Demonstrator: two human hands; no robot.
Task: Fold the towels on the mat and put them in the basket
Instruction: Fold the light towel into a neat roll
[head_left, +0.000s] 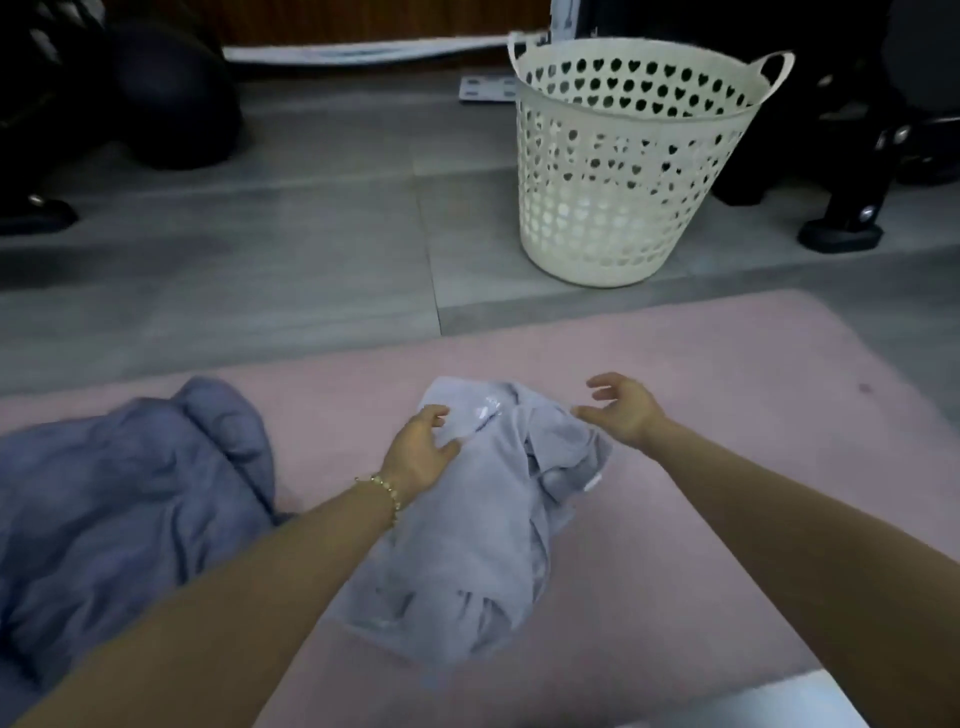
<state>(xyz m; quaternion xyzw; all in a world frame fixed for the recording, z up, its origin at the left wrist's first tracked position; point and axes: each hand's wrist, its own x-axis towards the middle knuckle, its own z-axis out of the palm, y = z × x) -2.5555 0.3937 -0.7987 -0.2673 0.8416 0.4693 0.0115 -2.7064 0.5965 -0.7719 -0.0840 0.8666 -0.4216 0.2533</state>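
Left hand (421, 452) rests with fingers loosely spread on the crumpled pale lilac towel (467, 545); right hand (621, 410) hovers splayed, empty, beside it.

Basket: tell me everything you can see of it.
The basket is cream-white, looks like plastic, and is round, tapering to a narrower base. Its wall is pierced all over with heart-shaped holes, and two loop handles rise from the rim. It stands upright on the grey floor, beyond the far edge of the pink mat, right of centre. Only the floor touches it. Its contents cannot be told.
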